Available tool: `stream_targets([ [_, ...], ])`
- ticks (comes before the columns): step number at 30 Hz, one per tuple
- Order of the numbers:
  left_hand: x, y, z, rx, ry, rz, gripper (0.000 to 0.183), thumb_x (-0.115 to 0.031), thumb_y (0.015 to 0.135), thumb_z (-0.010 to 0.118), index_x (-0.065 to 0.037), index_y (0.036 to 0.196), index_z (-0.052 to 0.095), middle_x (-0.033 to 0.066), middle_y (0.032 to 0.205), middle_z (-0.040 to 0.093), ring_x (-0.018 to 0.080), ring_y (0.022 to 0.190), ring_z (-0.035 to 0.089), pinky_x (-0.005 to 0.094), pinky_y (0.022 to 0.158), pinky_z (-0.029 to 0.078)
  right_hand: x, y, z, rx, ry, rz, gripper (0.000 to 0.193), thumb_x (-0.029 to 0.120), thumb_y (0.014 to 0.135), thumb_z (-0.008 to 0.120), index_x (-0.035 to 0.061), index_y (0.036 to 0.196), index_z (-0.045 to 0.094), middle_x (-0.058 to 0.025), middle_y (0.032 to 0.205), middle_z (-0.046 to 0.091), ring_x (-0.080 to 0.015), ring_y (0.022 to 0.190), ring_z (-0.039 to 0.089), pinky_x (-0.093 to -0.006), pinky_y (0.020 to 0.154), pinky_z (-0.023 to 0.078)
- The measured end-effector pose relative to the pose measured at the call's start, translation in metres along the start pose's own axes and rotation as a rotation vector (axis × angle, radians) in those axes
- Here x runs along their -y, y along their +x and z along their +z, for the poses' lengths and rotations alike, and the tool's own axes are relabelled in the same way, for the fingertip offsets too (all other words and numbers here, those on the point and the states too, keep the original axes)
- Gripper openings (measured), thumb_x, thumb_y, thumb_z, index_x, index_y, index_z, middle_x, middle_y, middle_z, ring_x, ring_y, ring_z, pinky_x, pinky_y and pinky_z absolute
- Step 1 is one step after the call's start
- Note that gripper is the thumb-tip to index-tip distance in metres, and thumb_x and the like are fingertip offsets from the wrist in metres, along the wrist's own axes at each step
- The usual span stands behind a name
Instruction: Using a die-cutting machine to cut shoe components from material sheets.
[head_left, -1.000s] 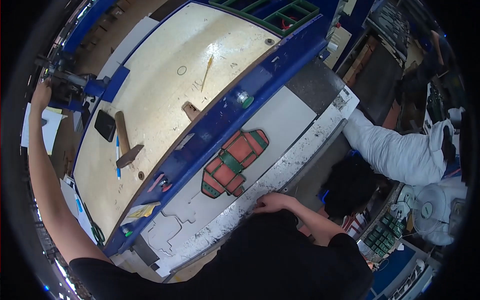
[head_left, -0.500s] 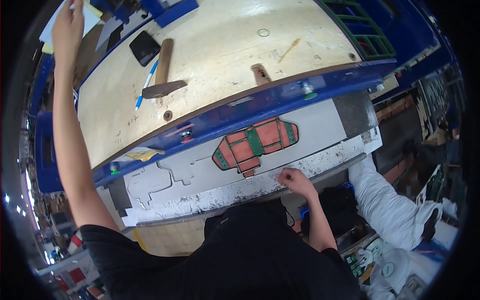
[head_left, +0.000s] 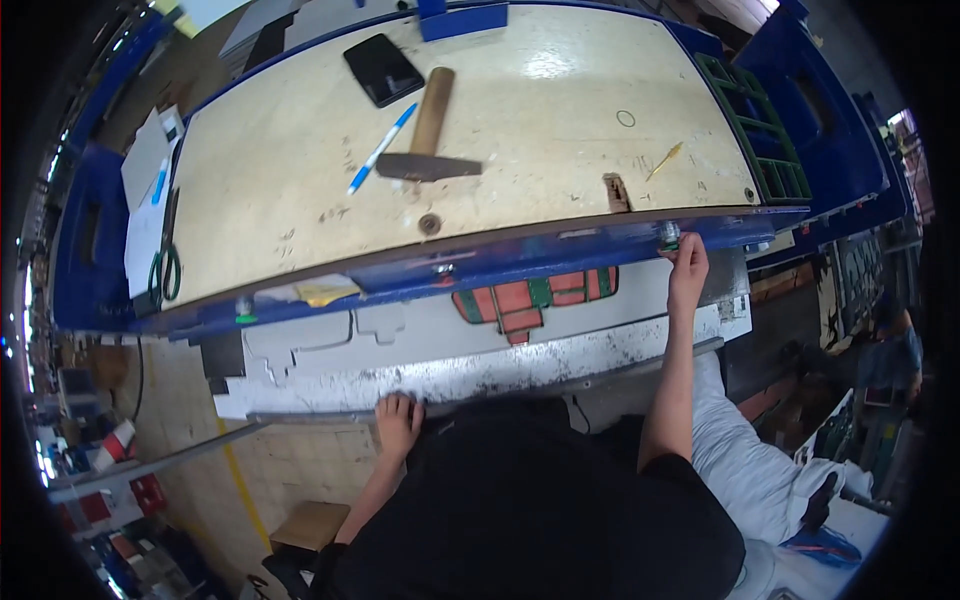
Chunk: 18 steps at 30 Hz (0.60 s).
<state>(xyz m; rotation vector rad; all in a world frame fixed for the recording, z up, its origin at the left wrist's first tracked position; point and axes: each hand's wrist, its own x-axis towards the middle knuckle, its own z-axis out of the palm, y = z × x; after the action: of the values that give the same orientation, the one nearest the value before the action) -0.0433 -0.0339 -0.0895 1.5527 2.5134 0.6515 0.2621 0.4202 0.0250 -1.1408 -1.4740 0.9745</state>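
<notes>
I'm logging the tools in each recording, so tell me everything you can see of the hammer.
The hammer lies on its side on the pale tabletop. Its brown handle looks wooden and points away from the person, leaning slightly right. The dark brown head, at the handle's near end, looks like worn metal and tapers toward the right. A blue-and-white pen lies slanted at its left; whether they touch is unclear. The left hand and right hand are both away from it.

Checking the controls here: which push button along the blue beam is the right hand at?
The rightmost, green push button: the right hand has fingers at it; the middle button and leftmost button have none.
</notes>
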Motion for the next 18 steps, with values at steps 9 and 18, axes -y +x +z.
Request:
stream_targets([
  [9, 0.004, 0.063, 0.024, -0.340, 0.105, -0.037, 0.010, -0.019, 0.080, 0.060, -0.009, 0.078, 0.059, 0.0075, 0.081, 0.057, 0.0285, 0.082, 0.053, 0.0424, 0.074, 0.038, 0.004, 0.002, -0.008, 0.136, 0.150, -0.072, 0.019, 0.024, 0.100, 0.053, 0.0063, 0.095, 0.056, 0.0008, 0.088, 0.053, -0.0081, 0.082, 0.053, -0.0253, 0.074, 0.047],
  [18, 0.016, 0.105, 0.030, -0.366, 0.153, -0.033, 0.010, -0.020, 0.079, 0.060, -0.010, 0.076, 0.059, 0.0064, 0.079, 0.058, 0.0269, 0.081, 0.055, 0.0409, 0.071, 0.039, -0.008, 0.000, 0.002, 0.130, 0.196, -0.070, 0.019, 0.025, 0.099, 0.054, 0.0061, 0.097, 0.056, -0.0002, 0.091, 0.055, -0.0077, 0.082, 0.053, -0.0252, 0.075, 0.047],
])
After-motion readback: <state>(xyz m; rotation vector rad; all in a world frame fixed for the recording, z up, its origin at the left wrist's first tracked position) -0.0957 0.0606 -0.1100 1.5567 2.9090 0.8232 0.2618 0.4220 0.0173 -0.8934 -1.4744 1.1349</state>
